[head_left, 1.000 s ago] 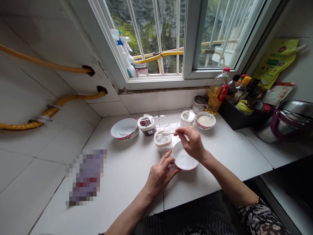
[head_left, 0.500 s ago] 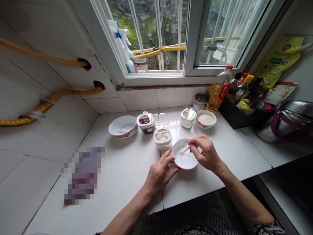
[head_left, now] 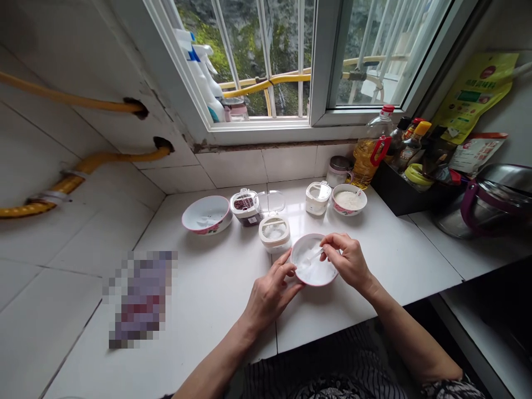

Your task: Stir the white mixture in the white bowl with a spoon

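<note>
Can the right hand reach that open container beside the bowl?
Probably yes. The right hand holds a spoon in the bowl beside the container, whose clear lid is raised, leaving the top mostly open. The left hand grips the bowl's left side, apparently outside the path.

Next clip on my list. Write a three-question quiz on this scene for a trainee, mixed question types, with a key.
1. Multiple choice: what is the right hand holding?
a) a knife
b) a white spoon
c) an oil bottle

2. True or false: the left hand touches the near bowl.

3. Count: how many bowls stand on the counter?

Key:
1. b
2. True; its fingers are at the rim.
3. Three: the near bowl, the left bowl and the right bowl.
</note>
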Motion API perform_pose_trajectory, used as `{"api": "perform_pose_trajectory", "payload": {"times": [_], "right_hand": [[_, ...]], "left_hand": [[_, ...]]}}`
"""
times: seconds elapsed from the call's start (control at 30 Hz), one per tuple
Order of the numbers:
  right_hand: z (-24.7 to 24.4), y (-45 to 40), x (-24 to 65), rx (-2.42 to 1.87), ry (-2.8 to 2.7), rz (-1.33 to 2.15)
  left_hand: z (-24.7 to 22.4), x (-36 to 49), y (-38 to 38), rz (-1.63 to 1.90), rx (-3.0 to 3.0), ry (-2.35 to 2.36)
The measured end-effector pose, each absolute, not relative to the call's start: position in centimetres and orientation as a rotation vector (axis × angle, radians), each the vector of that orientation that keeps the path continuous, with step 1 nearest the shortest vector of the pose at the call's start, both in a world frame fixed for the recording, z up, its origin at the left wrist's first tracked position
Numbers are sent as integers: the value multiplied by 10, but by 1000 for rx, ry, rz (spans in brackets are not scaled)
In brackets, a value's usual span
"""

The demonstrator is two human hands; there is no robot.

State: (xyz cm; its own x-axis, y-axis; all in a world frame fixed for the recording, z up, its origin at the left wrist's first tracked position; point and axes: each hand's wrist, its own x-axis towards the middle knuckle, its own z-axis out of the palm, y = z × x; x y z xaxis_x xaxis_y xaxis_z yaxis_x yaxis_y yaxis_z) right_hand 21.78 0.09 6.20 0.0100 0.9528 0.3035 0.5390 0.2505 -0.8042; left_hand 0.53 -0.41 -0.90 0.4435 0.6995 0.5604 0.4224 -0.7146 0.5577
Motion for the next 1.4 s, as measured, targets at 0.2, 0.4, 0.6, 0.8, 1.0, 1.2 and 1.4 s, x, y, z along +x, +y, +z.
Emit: {"api": "perform_pose_trajectory", "payload": {"times": [0.2, 0.4, 0.6, 0.8, 1.0, 1.2, 1.4], "right_hand": [[62, 8, 225, -1311, -1371, 919], [75, 32, 231, -1238, -1398, 1077], [87, 45, 234, -1199, -1727, 945], [70, 42, 229, -1164, -1602, 1027], [63, 42, 232, -1194, -1677, 880], [61, 40, 231, -1219, -1828, 680], [51, 37, 224, -1099, -2036, 576]], "left_hand": [[-9, 5, -4, 1120, 2379, 1011], [-8, 4, -4, 1126, 2389, 1012], [-8, 3, -4, 1145, 2400, 1019], [-7, 4, -4, 1141, 2385, 998], [-7, 3, -4, 1139, 2384, 999], [-7, 4, -3, 1158, 2388, 990], [-7, 3, -4, 1140, 2390, 1008]]}}
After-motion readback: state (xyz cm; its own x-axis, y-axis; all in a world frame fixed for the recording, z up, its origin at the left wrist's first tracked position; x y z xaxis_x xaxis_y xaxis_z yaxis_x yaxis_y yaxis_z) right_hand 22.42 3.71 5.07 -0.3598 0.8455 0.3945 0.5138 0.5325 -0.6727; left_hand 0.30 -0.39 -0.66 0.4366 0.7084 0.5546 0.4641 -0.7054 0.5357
